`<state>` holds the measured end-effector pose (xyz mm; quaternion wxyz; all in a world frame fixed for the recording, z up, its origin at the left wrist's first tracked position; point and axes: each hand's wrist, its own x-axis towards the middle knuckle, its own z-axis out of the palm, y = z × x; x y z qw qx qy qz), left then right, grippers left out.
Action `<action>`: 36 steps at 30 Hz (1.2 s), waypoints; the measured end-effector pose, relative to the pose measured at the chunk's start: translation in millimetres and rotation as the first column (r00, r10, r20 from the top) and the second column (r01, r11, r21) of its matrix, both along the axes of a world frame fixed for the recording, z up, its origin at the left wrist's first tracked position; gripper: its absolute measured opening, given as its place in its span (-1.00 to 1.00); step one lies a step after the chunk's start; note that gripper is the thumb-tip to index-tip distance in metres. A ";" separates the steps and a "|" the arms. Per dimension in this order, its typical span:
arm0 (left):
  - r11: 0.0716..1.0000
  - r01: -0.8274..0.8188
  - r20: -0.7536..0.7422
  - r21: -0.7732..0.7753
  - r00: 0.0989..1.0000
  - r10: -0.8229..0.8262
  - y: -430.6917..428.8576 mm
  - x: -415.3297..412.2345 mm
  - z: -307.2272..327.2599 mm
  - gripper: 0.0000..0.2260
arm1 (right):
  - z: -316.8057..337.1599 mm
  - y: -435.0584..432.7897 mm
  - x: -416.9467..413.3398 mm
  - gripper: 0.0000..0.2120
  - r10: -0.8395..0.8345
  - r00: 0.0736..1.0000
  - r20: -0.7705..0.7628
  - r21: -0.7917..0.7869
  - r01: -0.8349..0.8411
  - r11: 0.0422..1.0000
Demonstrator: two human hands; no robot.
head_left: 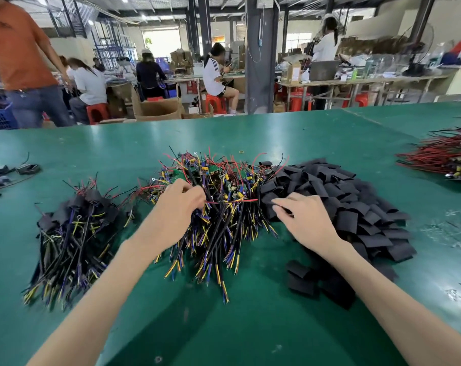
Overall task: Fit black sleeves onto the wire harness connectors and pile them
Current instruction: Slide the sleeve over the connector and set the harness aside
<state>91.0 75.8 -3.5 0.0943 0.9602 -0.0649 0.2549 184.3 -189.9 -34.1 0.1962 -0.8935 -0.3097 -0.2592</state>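
left hand (pixel 176 204): curled round wires in centre harness pile (pixel 224 207)
right hand (pixel 300 215): pinching edge of sleeve pile (pixel 356 202), centre right
sleeved pile (pixel 73 228): left, on bench (pixel 250 133)

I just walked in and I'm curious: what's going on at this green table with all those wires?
A person works at the green table bare-handed. Their left grip, the hand itself, holds wires in the middle heap of loose wire harnesses; the right grip touches the pile of black sleeves, apparently picking one. A pile of sleeved harnesses lies further left.
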 end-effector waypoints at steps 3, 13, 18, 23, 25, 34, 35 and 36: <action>0.999 -0.034 0.085 -0.034 0.996 0.037 -4.8 -2.2 -20.4 -0.86 | -4.1 3.1 -4.9 -0.75 0.029 0.999 -0.035 -0.160 -0.034 0.986; 0.986 -0.027 0.179 -0.167 0.982 0.057 -14.5 -18.6 -26.6 -0.86 | -11.4 6.0 -1.9 -0.58 0.018 0.933 -0.359 -0.082 -0.051 0.995; 0.993 -0.006 0.205 -0.115 0.978 0.030 -22.8 -24.8 -23.2 -0.83 | -10.0 6.6 -1.5 -0.50 -0.011 0.845 -0.535 -0.042 -0.013 0.999; 0.996 -0.009 0.204 -0.086 0.979 0.026 -26.5 -27.0 -25.4 -0.86 | -5.7 4.0 -5.9 -0.59 -0.002 0.849 -0.529 -0.025 -0.013 1.000; 0.996 -0.015 0.211 -0.088 0.977 0.033 -27.7 -27.5 -25.4 -0.85 | -3.8 3.5 -8.8 -0.63 0.052 0.877 -0.477 0.052 -0.031 0.998; 0.995 -0.043 0.227 -0.085 0.972 0.062 -28.3 -29.5 -24.8 -0.85 | 4.8 12.1 -23.4 -0.65 0.209 0.902 -0.379 0.362 -0.063 0.930; 0.995 -0.046 0.228 -0.085 0.972 0.064 -28.4 -29.5 -24.8 -0.84 | 6.5 12.1 -24.5 -0.66 0.211 0.904 -0.372 0.373 -0.062 0.926; 0.995 -0.047 0.228 -0.085 0.972 0.065 -28.4 -29.5 -24.6 -0.83 | 8.4 12.2 -25.6 -0.67 0.215 0.905 -0.367 0.383 -0.064 0.922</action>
